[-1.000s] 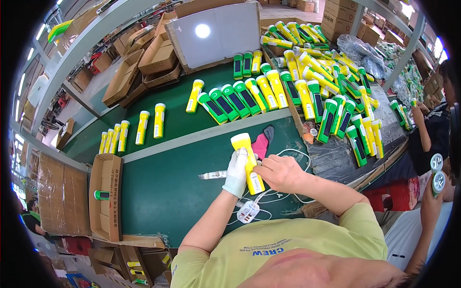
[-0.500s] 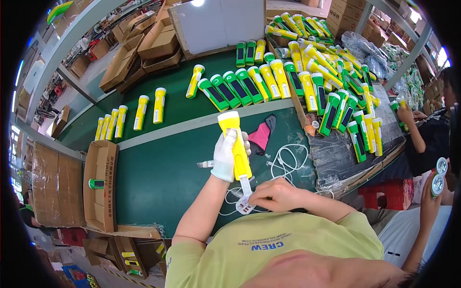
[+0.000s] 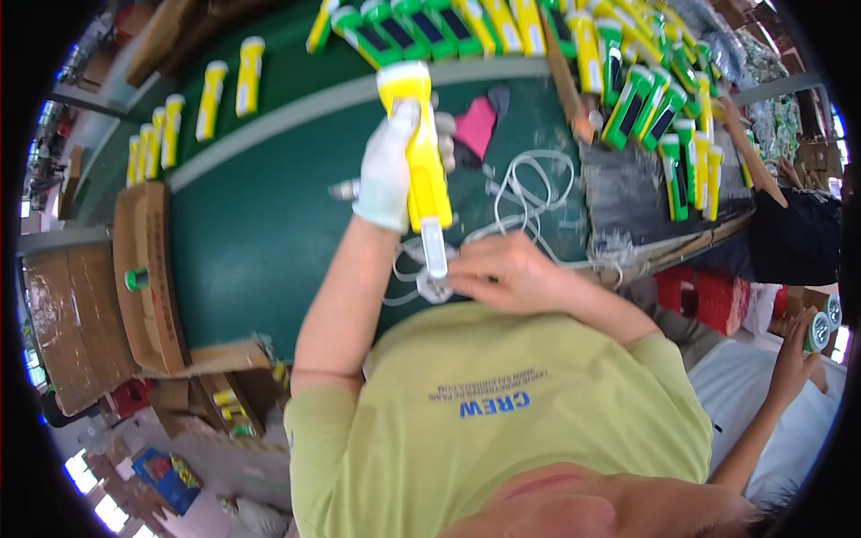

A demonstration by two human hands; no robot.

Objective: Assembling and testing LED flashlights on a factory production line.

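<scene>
My left hand (image 3: 386, 175), in a white glove, grips a yellow flashlight (image 3: 423, 157) with its white head up and away from me. From the flashlight's tail sticks a pale flat strip (image 3: 434, 249), pointing down toward my body. My bare right hand (image 3: 507, 269) is closed in a pinch, its fingertips against the lower end of that strip. Whether they grasp the strip itself is hidden. Just below sits a round white socket block (image 3: 434, 291), partly covered by the strip. A loose white cable (image 3: 543, 153) loops over the green table to the right.
A pink and dark cloth (image 3: 475, 127) lies beyond my left hand. Yellow and green flashlights (image 3: 439, 31) line the far side, with more heaped at right. A cardboard tray (image 3: 166, 296) stands at left. At right, a co-worker's hand (image 3: 794, 354) holds round lamp heads.
The view has tipped down, so the table sits higher in the picture. The strip's end now overlaps the socket block, and my right fingertips are against the strip.
</scene>
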